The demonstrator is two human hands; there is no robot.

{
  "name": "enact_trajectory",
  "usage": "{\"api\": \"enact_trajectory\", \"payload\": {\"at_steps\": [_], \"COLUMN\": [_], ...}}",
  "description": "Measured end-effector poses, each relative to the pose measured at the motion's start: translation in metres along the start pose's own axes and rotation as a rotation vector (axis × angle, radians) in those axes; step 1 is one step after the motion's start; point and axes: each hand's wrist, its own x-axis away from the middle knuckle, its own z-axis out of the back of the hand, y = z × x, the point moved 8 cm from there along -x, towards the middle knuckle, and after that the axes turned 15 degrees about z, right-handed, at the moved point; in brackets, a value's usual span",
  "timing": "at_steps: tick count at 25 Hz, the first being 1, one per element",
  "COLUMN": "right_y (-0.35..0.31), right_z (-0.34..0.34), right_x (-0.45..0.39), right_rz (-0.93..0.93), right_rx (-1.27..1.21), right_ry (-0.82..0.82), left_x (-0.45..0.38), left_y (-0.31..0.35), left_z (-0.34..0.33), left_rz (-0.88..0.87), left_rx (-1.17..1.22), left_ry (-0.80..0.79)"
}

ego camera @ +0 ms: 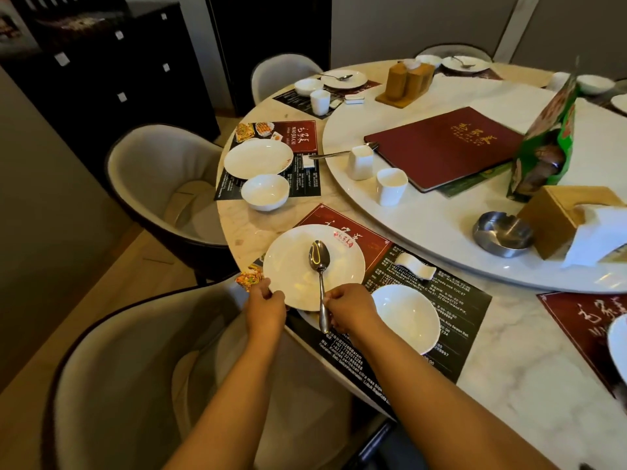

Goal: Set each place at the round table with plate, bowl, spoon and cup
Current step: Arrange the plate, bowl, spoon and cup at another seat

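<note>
Step in hand: dressing the lower-centre place; left hand (266,301) pinches the plate (314,266) rim; right hand (351,308), fingers clamped on the spoon (320,266) handle, lays it on the plate; bowl (409,317) just right, empty; no cup at this place; next move, likely: fetch a cup (392,185) from the turntable (441,232), centre right; ashtray (502,232) appears empty.

White plate (291,266) and bowl (409,317), silver spoon (319,262), red-and-black placemat (441,300), veined marble table (526,368).

Head-worn view, close, steeply down over the round table (509,368)
</note>
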Motion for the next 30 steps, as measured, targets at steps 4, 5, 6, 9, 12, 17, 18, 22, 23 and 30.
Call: {"api": "enact_trajectory", "payload": {"at_steps": [4,5,6,9,12,17,18,22,23,30], "right_y": [0.001,0.001,0.000,0.000,0.001,-0.002,-0.002,-0.002,-0.004,-0.038], "right_z": [-0.006,-0.006,-0.007,-0.006,-0.006,-0.006,-0.007,-0.007,-0.004,0.098], "right_x": [-0.003,-0.003,-0.004,-0.002,0.000,0.001,0.001,0.006,0.007,-0.026], "right_rz": [0.013,0.020,0.029,0.048,0.048,0.069,0.072,0.072,0.077,0.227], "right_rx": [0.085,0.097,0.113,0.151,0.231,0.322,0.314,0.263,0.247,-0.031], "right_ry": [0.008,0.015,0.021,0.055,0.065,0.028,0.019,-0.012,-0.021,0.252], "left_x": [0.003,0.003,0.002,0.004,0.006,0.012,0.014,0.023,0.026,0.029], "left_y": [0.001,0.001,0.002,0.003,0.003,0.007,0.008,0.017,0.022,0.083], "left_z": [-0.002,-0.002,-0.002,-0.001,0.002,0.005,0.006,0.008,0.007,-0.066], "left_rz": [0.000,0.000,-0.003,-0.002,-0.018,-0.044,-0.051,-0.101,-0.121,-0.231], "left_rx": [-0.003,-0.006,-0.007,-0.004,-0.004,-0.022,-0.025,-0.046,-0.046,-0.018], "left_ry": [-0.042,-0.046,-0.047,-0.056,-0.061,-0.042,-0.034,0.009,0.014,-0.182]}}
